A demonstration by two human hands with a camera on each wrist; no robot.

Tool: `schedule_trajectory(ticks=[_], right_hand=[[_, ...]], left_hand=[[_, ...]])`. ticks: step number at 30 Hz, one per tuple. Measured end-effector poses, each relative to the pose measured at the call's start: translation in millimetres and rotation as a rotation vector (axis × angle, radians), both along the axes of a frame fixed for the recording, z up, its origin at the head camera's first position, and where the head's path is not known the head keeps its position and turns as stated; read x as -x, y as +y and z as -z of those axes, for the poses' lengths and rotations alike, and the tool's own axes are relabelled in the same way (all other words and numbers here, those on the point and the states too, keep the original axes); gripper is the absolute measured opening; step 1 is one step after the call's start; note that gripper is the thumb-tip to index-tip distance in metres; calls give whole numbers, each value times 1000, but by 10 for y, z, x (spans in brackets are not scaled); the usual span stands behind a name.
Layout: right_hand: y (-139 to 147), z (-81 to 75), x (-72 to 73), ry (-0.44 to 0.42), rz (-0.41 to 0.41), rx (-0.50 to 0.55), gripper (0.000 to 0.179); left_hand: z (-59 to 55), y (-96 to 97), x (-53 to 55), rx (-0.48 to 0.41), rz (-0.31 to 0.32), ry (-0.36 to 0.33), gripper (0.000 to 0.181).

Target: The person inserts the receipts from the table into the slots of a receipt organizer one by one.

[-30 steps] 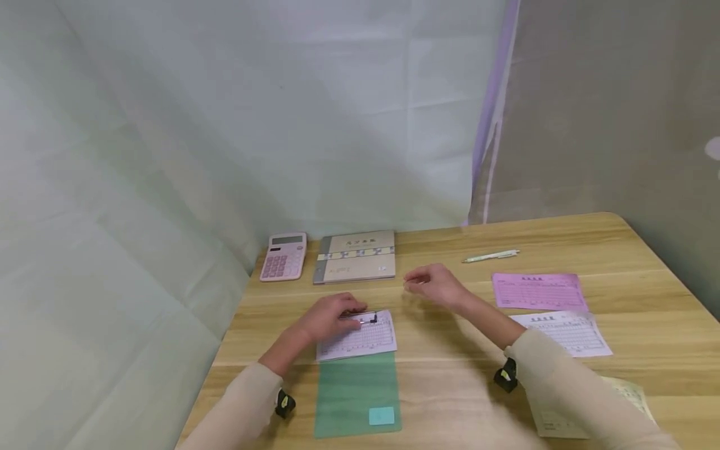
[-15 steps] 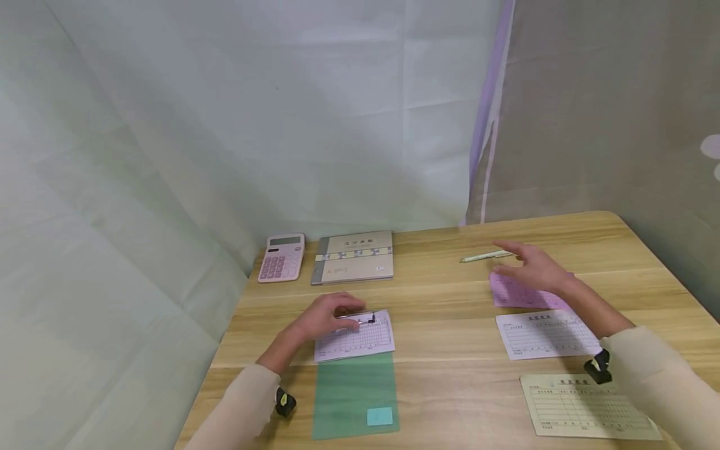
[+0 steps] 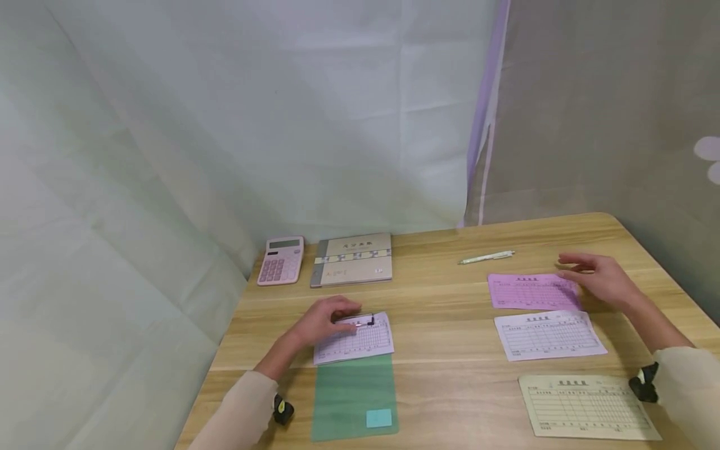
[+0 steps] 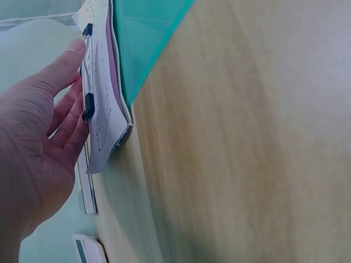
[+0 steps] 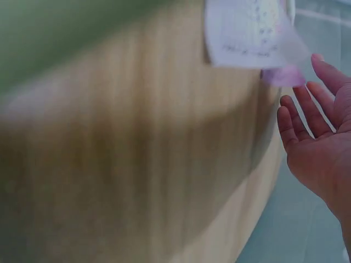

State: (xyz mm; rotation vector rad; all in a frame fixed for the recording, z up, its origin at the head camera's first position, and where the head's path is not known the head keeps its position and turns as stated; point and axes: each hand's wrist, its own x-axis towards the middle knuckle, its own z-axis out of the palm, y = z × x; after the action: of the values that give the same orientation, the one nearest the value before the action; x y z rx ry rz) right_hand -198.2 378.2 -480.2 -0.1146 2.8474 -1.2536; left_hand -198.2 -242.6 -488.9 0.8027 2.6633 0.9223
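A green clipboard (image 3: 353,390) lies on the left side of the table, a stack of printed forms (image 3: 364,344) under its clip (image 4: 88,107). My left hand (image 3: 320,322) holds the clipboard at its top edge, thumb by the clip and fingers beyond the edge. To the right, three loose forms form a column: pink (image 3: 520,294) at the back, white (image 3: 542,337) below it, pale yellow (image 3: 585,409) nearest me. My right hand (image 3: 604,282) is at the pink form's right end, fingers loosely bent and thumb apart; its fingertips overlap that corner in the head view.
A pink calculator (image 3: 281,262) and a grey-beige account book (image 3: 353,259) stand along the table's back left. A pen (image 3: 486,257) lies behind the pink form. Hanging pale cloth (image 3: 349,125) encloses the back and left sides.
My right hand has swung from the middle of the table rightward, past the pen, to the pink form's right end. The left hand stays at the clipboard; the loose forms lie where they were.
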Motion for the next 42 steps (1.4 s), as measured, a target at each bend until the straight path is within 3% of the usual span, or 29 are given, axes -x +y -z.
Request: schedule_trajectory(ticks=[5, 11, 22, 32, 42], right_hand=[[116, 95, -28, 12, 53, -6, 53], [135, 120, -38, -44, 80, 18, 60], [102, 173, -41, -25, 127, -18, 48], [107, 50, 6, -14, 109, -27, 44], [-101, -226, 40, 50, 92, 4, 43]], left_hand=[[-3, -10, -28, 10, 2, 18, 49], [23, -10, -37, 28, -11, 29, 46], [35, 0, -46, 38, -23, 25, 38], [42, 0, -35, 44, -14, 43, 34], [37, -7, -32, 32, -15, 30, 33]])
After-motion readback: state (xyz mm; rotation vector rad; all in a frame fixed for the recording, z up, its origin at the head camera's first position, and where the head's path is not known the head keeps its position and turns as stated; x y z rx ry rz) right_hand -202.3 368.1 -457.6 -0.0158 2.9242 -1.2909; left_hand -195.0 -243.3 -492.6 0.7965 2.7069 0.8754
